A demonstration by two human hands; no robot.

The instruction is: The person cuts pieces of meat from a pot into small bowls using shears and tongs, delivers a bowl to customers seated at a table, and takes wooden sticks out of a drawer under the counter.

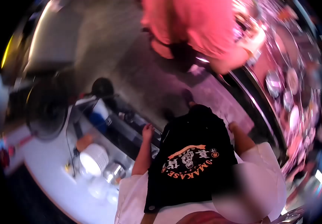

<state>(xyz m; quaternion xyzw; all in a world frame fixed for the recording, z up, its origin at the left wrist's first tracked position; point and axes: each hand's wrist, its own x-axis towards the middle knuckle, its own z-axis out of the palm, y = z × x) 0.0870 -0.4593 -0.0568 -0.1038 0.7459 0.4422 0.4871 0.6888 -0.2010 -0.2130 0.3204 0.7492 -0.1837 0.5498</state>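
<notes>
My left hand [148, 130] hangs beside the black apron [194, 160], near the edge of the counter at the left. Its fingers are loosely bent and slightly apart, and nothing shows in them. On the other side of the apron, my right hand [232, 127] is low over the floor with its fingers closed. A thin, thread-like thing [226, 118] sticks out from it, too small to name. The apron carries orange and white print.
Another person in a reddish-lit shirt [205, 26] leans at a long counter with metal bowls [274, 84] at the right. Stacked white bowls [93, 159] and a metal pot [114, 171] stand on the left counter. A round black object [47, 110] is beyond them.
</notes>
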